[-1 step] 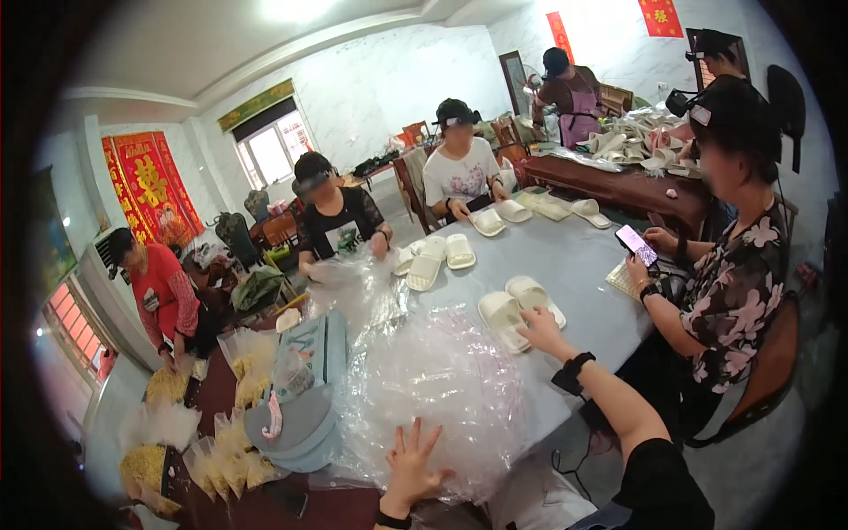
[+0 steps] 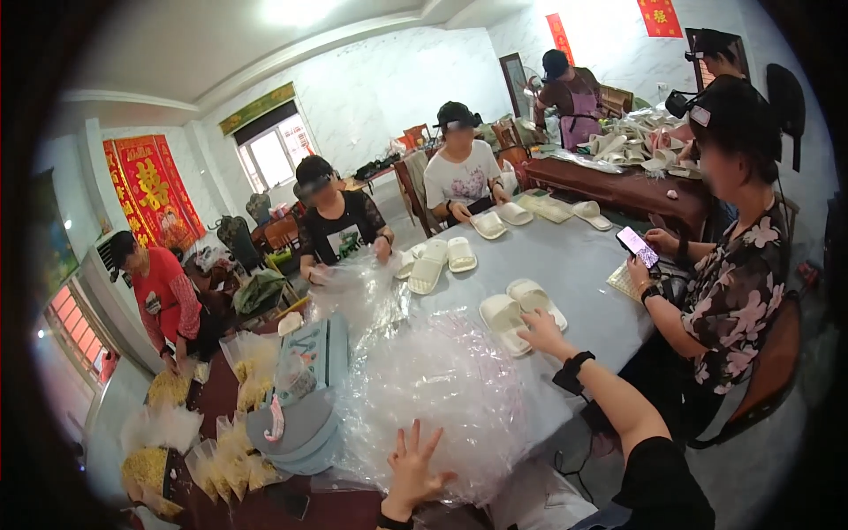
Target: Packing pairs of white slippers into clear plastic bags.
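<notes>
My left hand (image 2: 413, 468) lies with its fingers spread on a large heap of clear plastic bags (image 2: 433, 384) at the table's near edge. Farther right, my right hand (image 2: 545, 336) reaches to a pair of cream slippers, its fingers extended and apart. Its fingertips are at the near end of the pair, between the left slipper (image 2: 503, 323) and the right slipper (image 2: 535, 302); whether they press on either one is unclear. Each wrist has a black band.
Across the grey-blue table (image 2: 583, 265), more slippers (image 2: 428, 267) lie near two seated people. Someone at right holds a phone (image 2: 637, 246). At left are a teal machine (image 2: 305, 442) and bags of yellow pieces (image 2: 231, 459), with a person in red. A slipper pile (image 2: 632, 141) covers a back table.
</notes>
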A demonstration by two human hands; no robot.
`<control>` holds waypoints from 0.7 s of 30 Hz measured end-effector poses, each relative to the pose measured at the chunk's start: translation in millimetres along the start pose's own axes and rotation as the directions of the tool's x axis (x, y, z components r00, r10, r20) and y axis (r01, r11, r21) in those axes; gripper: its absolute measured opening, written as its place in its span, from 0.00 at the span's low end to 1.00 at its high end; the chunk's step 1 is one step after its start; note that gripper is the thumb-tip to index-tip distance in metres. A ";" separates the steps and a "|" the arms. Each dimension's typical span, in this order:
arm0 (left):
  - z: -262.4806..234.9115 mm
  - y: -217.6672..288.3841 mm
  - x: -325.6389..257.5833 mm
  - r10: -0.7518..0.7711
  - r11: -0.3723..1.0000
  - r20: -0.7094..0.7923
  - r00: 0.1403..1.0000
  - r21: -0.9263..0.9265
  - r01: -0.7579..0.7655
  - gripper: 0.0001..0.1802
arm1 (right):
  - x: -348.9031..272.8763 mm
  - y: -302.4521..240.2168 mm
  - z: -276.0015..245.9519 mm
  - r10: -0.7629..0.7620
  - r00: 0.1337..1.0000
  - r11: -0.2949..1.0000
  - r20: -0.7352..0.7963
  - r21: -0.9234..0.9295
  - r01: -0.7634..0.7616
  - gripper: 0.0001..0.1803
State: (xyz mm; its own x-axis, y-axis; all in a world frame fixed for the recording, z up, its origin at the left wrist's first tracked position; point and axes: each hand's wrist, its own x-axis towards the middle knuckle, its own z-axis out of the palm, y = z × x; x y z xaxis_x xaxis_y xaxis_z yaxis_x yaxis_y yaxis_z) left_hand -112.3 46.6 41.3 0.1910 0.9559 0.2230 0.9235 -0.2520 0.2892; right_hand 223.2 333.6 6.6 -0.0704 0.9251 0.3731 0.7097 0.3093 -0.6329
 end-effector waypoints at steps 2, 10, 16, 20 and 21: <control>6.5 -5.5 -7.4 0.003 0.999 -0.071 0.997 -0.033 -0.005 0.50 | 11.7 9.5 11.8 0.042 0.988 0.997 0.151 -0.067 -0.032 0.31; 2.9 -1.4 -16.5 0.169 0.978 -0.237 0.957 -0.078 -0.192 0.31 | 40.4 -7.5 23.2 0.163 0.960 0.970 0.229 -0.214 -0.114 0.27; -13.8 7.8 -14.8 0.098 0.983 -0.188 0.977 -0.137 -0.125 0.38 | 53.9 -6.9 42.5 0.219 0.951 0.949 0.219 -0.274 -0.156 0.28; -18.2 16.4 -10.5 0.060 0.998 -0.133 0.989 0.044 -0.055 0.46 | 56.1 57.6 79.0 0.188 0.967 0.958 0.174 -0.248 -0.142 0.27; -14.4 21.9 2.5 0.109 0.994 -0.123 0.986 0.013 -0.108 0.46 | 53.4 119.4 78.5 0.166 0.983 0.985 0.080 -0.057 -0.162 0.25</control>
State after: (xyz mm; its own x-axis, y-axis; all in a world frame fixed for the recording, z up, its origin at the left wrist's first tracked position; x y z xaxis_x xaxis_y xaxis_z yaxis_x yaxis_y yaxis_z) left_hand -96.4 41.3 61.6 0.2480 0.8971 0.3658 0.9016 -0.3518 0.2516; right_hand 249.2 437.3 -102.3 -0.0071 0.9782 0.2076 0.7503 0.1424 -0.6456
